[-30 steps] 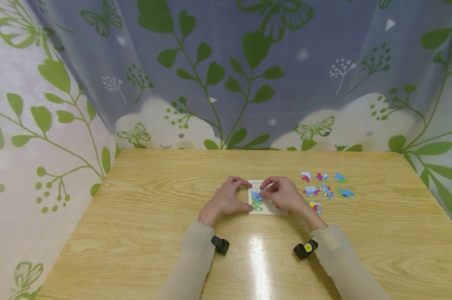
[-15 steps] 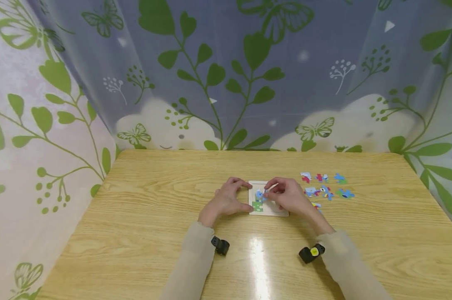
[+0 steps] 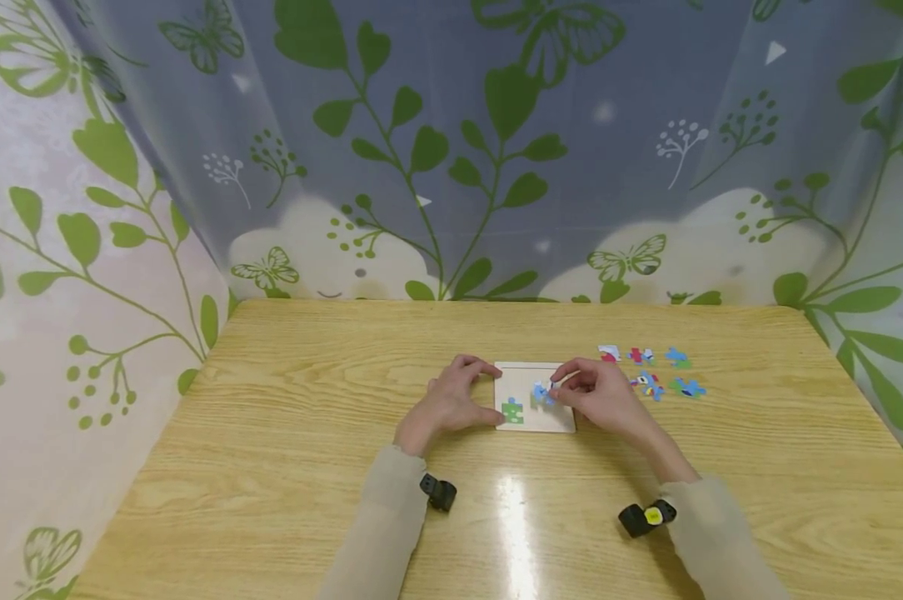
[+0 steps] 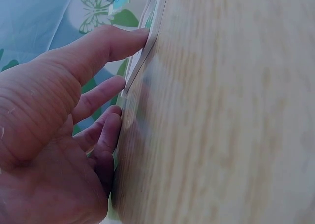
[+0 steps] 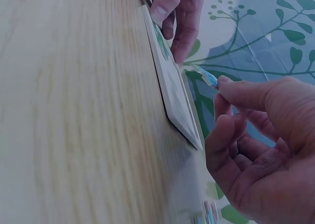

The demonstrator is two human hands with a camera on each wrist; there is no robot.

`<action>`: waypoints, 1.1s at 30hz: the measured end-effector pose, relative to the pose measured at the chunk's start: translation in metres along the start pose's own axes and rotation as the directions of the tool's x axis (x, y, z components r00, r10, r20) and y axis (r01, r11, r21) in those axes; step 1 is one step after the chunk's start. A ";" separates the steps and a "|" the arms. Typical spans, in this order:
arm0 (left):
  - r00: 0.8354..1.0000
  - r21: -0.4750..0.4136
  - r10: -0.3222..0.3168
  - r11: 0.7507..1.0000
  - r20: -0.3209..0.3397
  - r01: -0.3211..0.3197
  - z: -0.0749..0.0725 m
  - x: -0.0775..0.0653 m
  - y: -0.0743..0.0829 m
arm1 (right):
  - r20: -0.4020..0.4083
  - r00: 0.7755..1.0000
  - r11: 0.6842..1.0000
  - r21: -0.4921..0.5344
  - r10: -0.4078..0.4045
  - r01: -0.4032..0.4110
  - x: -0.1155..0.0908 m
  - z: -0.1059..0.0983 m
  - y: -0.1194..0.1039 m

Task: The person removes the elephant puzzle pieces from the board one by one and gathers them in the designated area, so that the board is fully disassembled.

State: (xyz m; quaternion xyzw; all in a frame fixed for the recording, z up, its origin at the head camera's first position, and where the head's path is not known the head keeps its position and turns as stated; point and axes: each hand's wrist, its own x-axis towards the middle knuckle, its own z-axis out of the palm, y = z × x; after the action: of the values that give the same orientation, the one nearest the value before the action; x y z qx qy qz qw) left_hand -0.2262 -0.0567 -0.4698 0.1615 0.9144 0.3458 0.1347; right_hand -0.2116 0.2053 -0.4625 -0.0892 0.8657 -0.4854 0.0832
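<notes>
In the head view a pale puzzle tray lies flat on the table, with a green puzzle piece at its lower left. My left hand rests at the tray's left edge. Its thumb touches the rim near the front corner, and the fingers extend to the back corner. Over the tray's right half, my right hand pinches a blue puzzle piece between thumb and fingertips. The right wrist view shows this piece raised and tilted above the tray.
Several loose puzzle pieces lie right of the tray, partly hidden by the right hand. A wooden table spreads around it all. A patterned curtain hangs at the back edge.
My right hand has moved rightward with the blue piece, lifting it away from the spot above the green piece. My left hand keeps its place at the tray's left edge.
</notes>
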 end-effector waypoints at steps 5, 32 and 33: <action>1.000 -0.008 0.005 1.000 -0.003 -0.005 -0.001 -0.002 -0.001 | -0.002 1.000 1.000 0.016 0.016 -0.016 -0.008 -0.008 0.003; 1.000 -0.013 0.018 1.000 0.008 -0.018 0.000 -0.001 0.000 | -0.049 0.998 0.999 -0.005 0.044 -0.044 -0.053 -0.059 0.025; 1.000 -0.014 0.019 1.000 0.009 -0.019 -0.001 -0.001 0.000 | -0.054 0.998 0.999 -0.009 0.042 -0.042 -0.055 -0.060 0.025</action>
State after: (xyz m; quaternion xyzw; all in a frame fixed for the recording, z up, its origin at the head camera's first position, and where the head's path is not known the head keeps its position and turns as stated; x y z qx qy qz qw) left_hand -0.2253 -0.0577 -0.4694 0.1710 0.9099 0.3525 0.1366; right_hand -0.1742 0.2812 -0.4500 -0.0584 0.8718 -0.4813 0.0696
